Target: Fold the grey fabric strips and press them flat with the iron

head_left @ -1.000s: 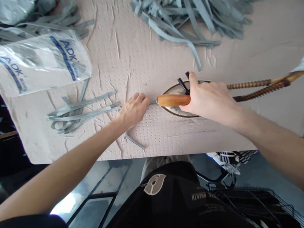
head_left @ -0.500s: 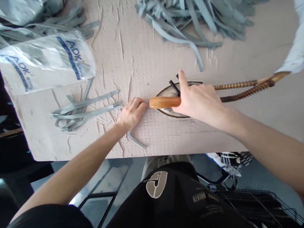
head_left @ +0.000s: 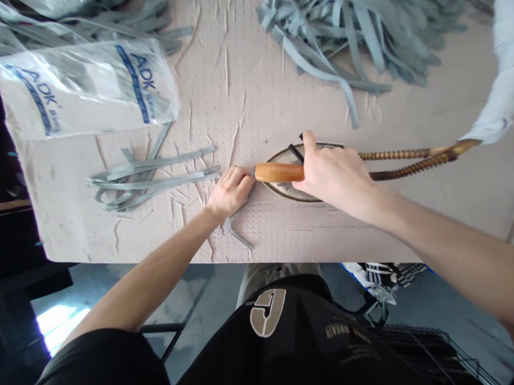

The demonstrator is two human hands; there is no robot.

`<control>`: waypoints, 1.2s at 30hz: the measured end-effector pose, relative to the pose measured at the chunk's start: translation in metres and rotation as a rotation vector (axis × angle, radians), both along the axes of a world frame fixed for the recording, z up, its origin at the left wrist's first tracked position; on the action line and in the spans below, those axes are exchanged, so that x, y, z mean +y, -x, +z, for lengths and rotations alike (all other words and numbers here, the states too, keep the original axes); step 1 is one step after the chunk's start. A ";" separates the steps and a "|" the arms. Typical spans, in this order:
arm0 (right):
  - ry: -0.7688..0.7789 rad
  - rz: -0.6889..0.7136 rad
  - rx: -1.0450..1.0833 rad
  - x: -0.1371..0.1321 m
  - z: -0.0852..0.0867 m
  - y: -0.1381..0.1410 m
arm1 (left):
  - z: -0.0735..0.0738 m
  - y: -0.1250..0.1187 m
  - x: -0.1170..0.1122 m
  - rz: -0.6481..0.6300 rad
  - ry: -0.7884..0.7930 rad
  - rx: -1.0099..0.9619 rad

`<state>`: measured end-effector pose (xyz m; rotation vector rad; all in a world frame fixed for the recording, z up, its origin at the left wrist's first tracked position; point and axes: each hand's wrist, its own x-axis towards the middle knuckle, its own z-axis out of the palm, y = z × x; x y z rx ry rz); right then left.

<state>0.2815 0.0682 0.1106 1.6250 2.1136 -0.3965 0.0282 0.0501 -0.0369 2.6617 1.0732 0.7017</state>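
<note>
Beige dimpled sheeting, creased and torn in places, covers the desk (head_left: 245, 103), whose near edge gives way to a grey floor (head_left: 201, 295) with a wire rack (head_left: 427, 352) at lower right. A white sleeve (head_left: 503, 77) at the right edge of the frame looks like someone else's. Along the top, a heap of grey rubber strips (head_left: 340, 38) lies right of centre, and a clear plastic bag (head_left: 84, 86) printed ADK in blue sits at upper left. Centre left, a loose bunch of strips (head_left: 151, 179) runs toward the left hand (head_left: 229, 193), whose fingers (head_left: 243, 179) curl narrow at the strip ends; whether they pinch anything is hidden. The right hand (head_left: 336, 175) closes its fingers round the wooden handle of what looks like a soldering iron (head_left: 279, 172), held at centre frame above an oval metal tray (head_left: 290, 185), with twisted cords (head_left: 411, 159) trailing right. A bent hex key (head_left: 237, 235) lies below the left hand. The iron's metal tip (head_left: 253, 171) sits just beside the left fingertips, so if it is hot, a slip could burn skin or scorch the strips; a snag on the cords could drag the handle sideways
</note>
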 end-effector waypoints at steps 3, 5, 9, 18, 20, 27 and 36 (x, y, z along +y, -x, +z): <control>-0.035 0.048 0.033 0.000 -0.001 0.008 | 0.001 0.004 -0.003 0.032 -0.028 -0.026; -0.038 0.057 0.047 0.000 -0.001 0.009 | 0.002 0.007 -0.003 0.035 -0.011 -0.026; -0.021 0.053 0.062 0.000 -0.001 0.001 | 0.004 0.009 -0.002 0.033 -0.025 -0.015; 0.027 -0.017 -0.063 -0.001 0.000 -0.014 | 0.001 0.009 -0.002 0.019 -0.078 -0.029; 0.016 0.002 -0.040 0.000 -0.001 -0.003 | -0.001 0.008 -0.003 0.037 -0.069 -0.040; -0.033 0.081 0.100 0.001 0.001 0.023 | -0.004 0.011 -0.006 0.166 0.011 -0.069; 0.047 -0.027 -0.028 -0.013 0.004 -0.056 | -0.001 0.015 -0.004 0.237 0.126 -0.158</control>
